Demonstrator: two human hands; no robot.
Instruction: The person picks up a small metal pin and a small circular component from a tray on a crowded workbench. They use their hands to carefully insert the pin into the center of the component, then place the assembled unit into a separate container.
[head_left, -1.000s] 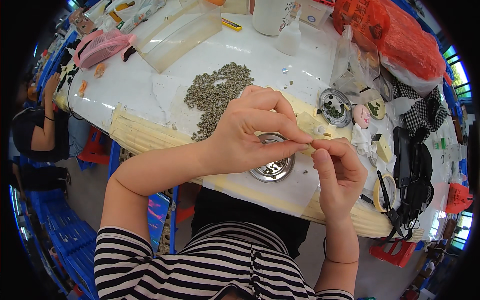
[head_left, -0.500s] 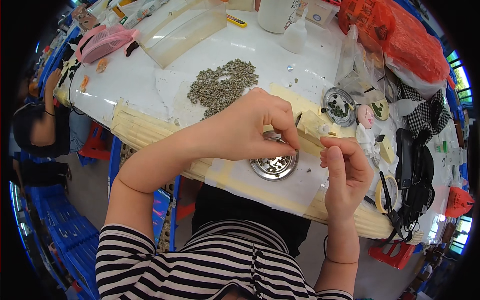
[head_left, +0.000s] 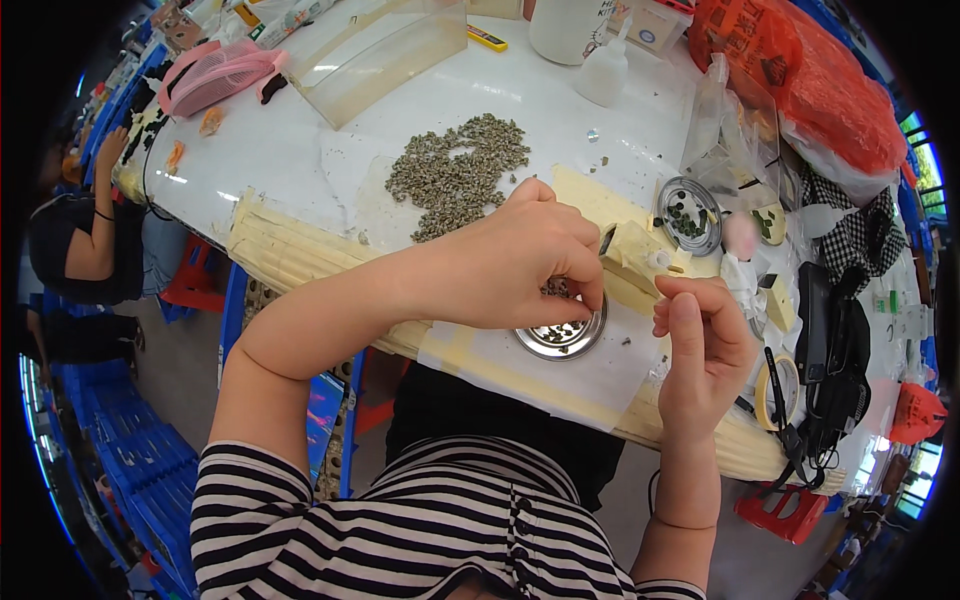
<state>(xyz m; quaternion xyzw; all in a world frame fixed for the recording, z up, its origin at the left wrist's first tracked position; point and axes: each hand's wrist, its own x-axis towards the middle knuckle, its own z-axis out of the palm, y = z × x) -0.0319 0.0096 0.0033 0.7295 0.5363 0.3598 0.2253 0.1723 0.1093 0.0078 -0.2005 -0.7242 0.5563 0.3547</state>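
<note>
My left hand (head_left: pixel 535 262) reaches over a small round metal dish (head_left: pixel 562 355), its thumb and fingers pinched together just above the dish. Small dark bits (head_left: pixel 563 337) lie in that dish; whatever the pinch holds is hidden. To the right, my right hand (head_left: pixel 706 345) is raised off the table with fingers curled and the thumb close to the index finger. Anything between those fingertips is too small to make out. Between the hands, a tape-covered yellowish block (head_left: pixel 632 258) stands beyond the dish. White paper (head_left: pixel 480 355) lies under the dish.
A heap of small greyish-green pieces (head_left: pixel 465 170) spreads beyond my left hand. Farther right are another metal dish (head_left: pixel 660 203) with dark green bits, a tape roll (head_left: pixel 765 392) and red plastic bags (head_left: pixel 830 95). A white squeeze bottle (head_left: pixel 602 78) stands behind. Someone sits far left.
The whole view has shifted slightly. My left hand's pinched fingers have moved slightly over the dish, covering its far part. My right hand keeps nearly the same curled pose.
</note>
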